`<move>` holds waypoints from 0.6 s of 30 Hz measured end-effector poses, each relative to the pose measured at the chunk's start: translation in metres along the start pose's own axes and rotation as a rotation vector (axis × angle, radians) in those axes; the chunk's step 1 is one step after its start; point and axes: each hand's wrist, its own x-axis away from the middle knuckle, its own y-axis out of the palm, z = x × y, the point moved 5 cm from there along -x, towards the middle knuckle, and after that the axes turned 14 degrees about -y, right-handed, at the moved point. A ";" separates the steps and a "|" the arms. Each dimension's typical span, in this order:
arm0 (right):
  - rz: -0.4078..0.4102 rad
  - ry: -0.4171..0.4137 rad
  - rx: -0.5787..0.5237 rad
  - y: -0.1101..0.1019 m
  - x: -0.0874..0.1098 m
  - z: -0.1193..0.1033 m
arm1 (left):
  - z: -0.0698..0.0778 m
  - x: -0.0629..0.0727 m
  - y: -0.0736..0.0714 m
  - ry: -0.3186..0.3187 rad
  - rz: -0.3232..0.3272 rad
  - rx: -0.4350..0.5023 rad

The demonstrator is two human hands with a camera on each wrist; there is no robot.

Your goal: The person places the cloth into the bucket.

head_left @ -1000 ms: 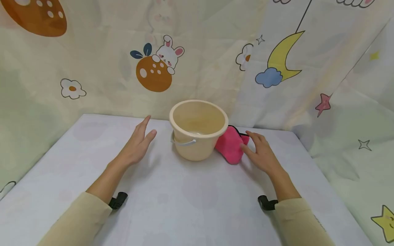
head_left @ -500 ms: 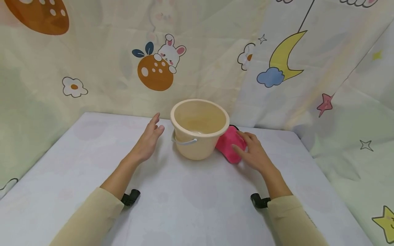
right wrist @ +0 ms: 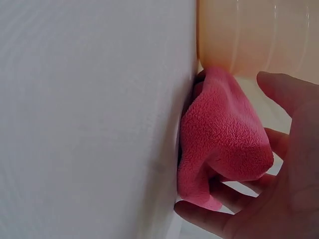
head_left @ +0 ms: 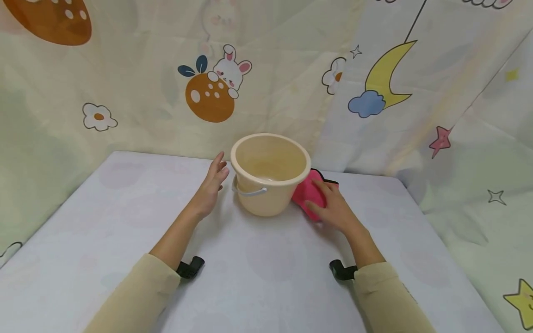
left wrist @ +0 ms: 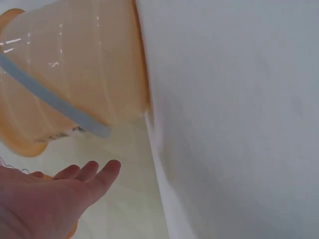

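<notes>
A cream plastic bucket (head_left: pixel 266 196) stands upright at the back of the table, its grey handle (head_left: pixel 250 192) hanging down against the near side. Beside its right wall lies a crumpled pink fuzzy cloth (head_left: pixel 307 195) with black edging. My right hand (head_left: pixel 335 210) is at the cloth; in the right wrist view several fingers (right wrist: pixel 234 198) reach around its far side, while the thumb (right wrist: pixel 286 89) stays apart from it. To the left of the bucket, my left hand (head_left: pixel 207 192) is held with fingers extended, a small gap from the wall.
A white cloth covers the table (head_left: pixel 266 277). Behind it hangs a printed curtain (head_left: pixel 141 83) with rabbit, moon and flower pictures, close behind the bucket. Black wrist cameras (head_left: pixel 191 267) jut inward from both sleeves.
My left hand has moved right, closer to the bucket. My right hand has moved left over the pink cloth, covering more of it. The bucket stands where it was.
</notes>
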 end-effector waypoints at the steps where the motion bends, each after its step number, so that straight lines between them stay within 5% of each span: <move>1: 0.001 0.002 0.004 0.000 0.000 0.000 | -0.001 0.000 0.001 -0.003 -0.002 0.017; 18: 0.007 0.036 0.016 0.004 -0.004 0.007 | -0.004 -0.002 0.019 -0.046 -0.033 0.269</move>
